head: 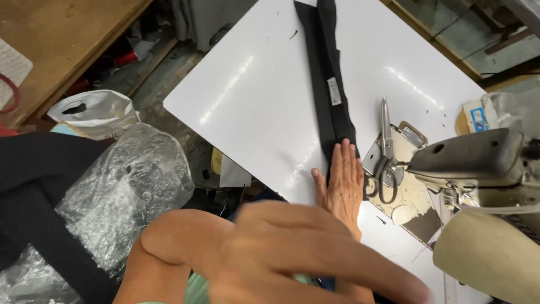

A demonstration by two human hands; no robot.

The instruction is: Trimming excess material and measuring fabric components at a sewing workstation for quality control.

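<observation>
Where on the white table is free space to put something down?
The white table is bare left of the black fabric strip, and between the strip and far right edge, above the scissors. It is crowded near the scissors, sewing machine and flat hand.

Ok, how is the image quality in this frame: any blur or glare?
Head view: the near hand is smeared by motion blur, while the flat hand on the black strip is sharp. The scissors are also sharp. Soft streaks of glare lie on the white table. The left floor area is dim, and the lines look straight.
</observation>
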